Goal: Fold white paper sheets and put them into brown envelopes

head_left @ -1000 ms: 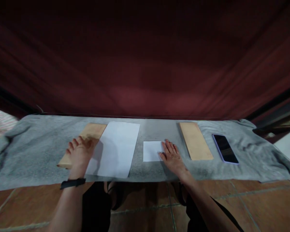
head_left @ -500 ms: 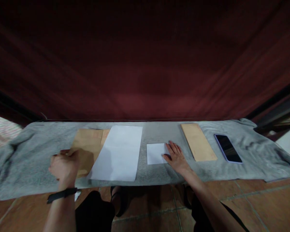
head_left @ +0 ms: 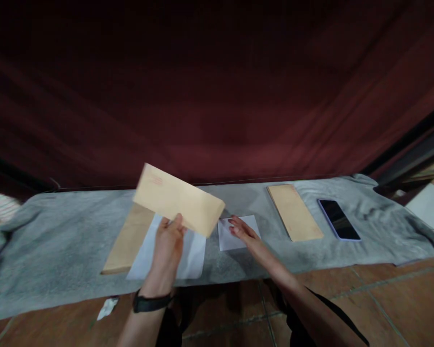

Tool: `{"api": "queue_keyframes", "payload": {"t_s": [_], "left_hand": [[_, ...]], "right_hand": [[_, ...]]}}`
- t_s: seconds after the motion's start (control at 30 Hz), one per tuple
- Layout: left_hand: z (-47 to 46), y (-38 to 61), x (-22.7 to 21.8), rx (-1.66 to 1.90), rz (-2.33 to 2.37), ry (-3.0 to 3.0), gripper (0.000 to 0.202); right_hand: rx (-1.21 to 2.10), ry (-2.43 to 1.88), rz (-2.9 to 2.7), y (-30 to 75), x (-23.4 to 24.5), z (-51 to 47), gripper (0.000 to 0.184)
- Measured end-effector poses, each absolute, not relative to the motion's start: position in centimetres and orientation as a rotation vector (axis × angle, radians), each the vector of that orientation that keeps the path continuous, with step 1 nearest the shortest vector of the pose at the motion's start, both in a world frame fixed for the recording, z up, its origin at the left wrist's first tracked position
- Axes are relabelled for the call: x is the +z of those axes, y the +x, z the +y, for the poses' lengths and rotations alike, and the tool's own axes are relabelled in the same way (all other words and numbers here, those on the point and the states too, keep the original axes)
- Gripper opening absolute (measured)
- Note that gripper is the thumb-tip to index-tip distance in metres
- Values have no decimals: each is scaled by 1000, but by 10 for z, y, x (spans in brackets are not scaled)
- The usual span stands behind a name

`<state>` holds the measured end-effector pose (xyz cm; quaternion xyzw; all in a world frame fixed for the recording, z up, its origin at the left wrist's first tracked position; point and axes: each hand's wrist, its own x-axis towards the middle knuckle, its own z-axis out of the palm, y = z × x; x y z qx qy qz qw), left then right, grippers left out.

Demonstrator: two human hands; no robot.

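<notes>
The left hand [head_left: 169,241] grips a tan envelope [head_left: 177,195] by its lower edge, thumb across the near face and fingers behind. The envelope is raised and tilted, sloping down toward the right hand [head_left: 243,231], with a faint reddish print near its far left corner. The right hand grips nothing that shows; its fingers are loosely bent and slightly apart over a small white paper [head_left: 227,242], and whether they touch it I cannot tell. Beneath the left hand and the envelope lies a large white sheet [head_left: 194,258], partly hidden. To the left of that hand, just beside the sheet, is a flat brown paper piece [head_left: 125,241]. A black band [head_left: 152,302] circles the left wrist. To the right of the right hand lies a tan stack [head_left: 294,212], and farther right, a dark-screened phone [head_left: 339,220] with a purple edge. Grey cloth [head_left: 63,241] covers the surface under all these. Below the left hand, a white scrap [head_left: 107,308] lies on the tiled floor [head_left: 347,291].
</notes>
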<state>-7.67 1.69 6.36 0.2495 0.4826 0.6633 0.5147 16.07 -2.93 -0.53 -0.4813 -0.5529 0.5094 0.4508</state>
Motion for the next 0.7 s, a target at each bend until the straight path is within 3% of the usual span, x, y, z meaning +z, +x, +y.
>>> {"api": "queue_keyframes", "payload": {"t_s": [0.1,0.2,0.4,0.7], "left_hand": [[8,-30,30,1393,1102,378,15],[3,-13,16,1338,1046,218,17],[2,-11,21,1330,998,131,23],[-15,0,29,1185,846,336,34]], "right_hand": [[1495,-1008,-1132,155,2,-29,60],[1552,-1013,-956,154,2,-26,55],[1646,-974,-775,160,-2,-22,47],[1479,-1036,-909,172,-2,-10,39]]}}
